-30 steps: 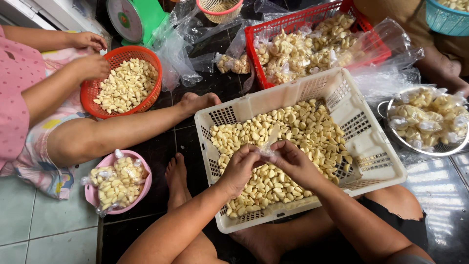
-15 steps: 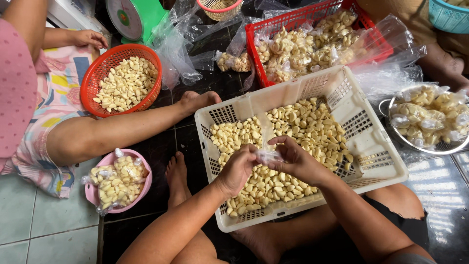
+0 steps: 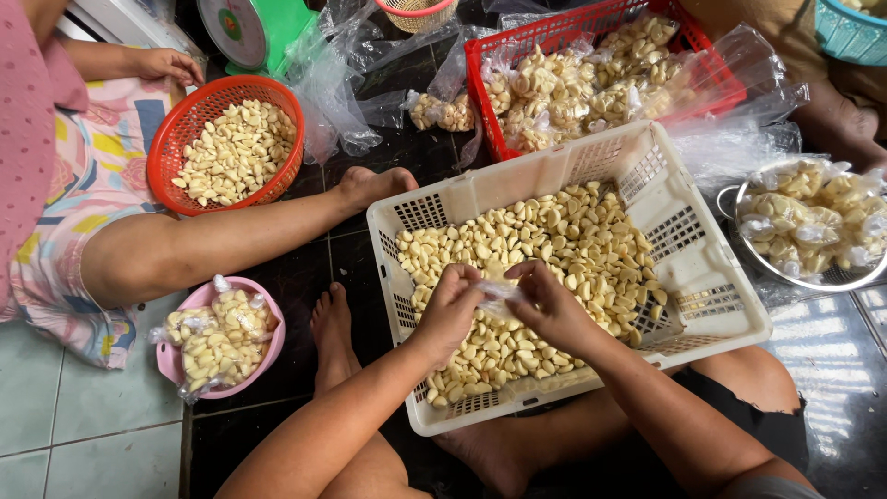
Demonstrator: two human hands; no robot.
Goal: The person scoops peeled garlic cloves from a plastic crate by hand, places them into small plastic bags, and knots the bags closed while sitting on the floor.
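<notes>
A white plastic crate point(image 3: 688, 277) full of peeled garlic cloves point(image 3: 564, 240) rests on my lap. Both my hands meet over its near half. My left hand point(image 3: 450, 310) and my right hand point(image 3: 545, 305) pinch a small clear plastic bag point(image 3: 497, 292) between them, just above the cloves. What the bag contains is hidden by my fingers.
A person in pink sits at left, leg point(image 3: 231, 245) stretched across the dark floor, hand point(image 3: 166, 65) by a red basket of cloves point(image 3: 236, 148). A pink bowl of bagged cloves point(image 3: 222, 337), a red crate of bags point(image 3: 591, 74), a metal bowl point(image 3: 813, 226) and a green scale point(image 3: 254, 28) surround me.
My hands have stayed together on the bag, fingers shifting slightly. The person at left has drawn the hand back from the red basket and leaned in closer.
</notes>
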